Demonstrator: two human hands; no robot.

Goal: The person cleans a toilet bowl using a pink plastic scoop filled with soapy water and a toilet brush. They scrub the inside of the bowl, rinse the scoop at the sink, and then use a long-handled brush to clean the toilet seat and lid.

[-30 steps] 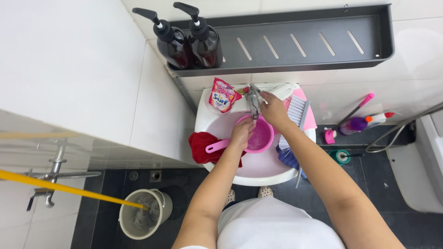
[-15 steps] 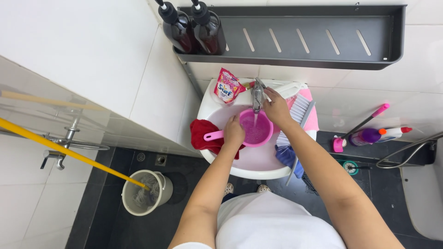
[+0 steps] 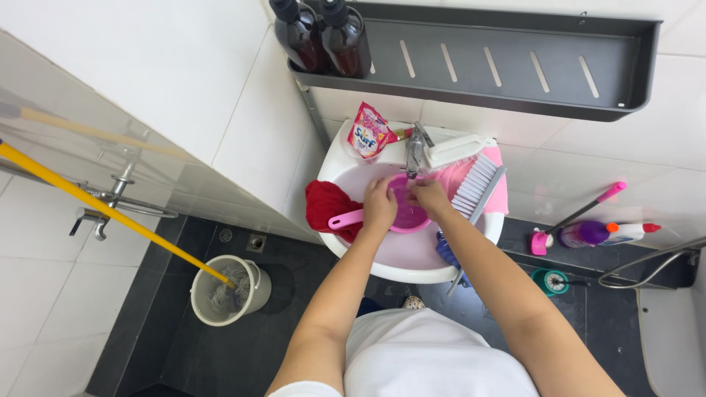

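Both hands in white sink, under tap; left hand fingers clamped on rim of pink scoop; right hand at scoop's far rim, grip unclear; red cloth left, brush right

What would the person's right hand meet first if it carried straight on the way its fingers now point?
The right hand points up and left over the pink scoop toward the tap. It would most likely meet the tap's spout first, though depth is hard to judge from above.
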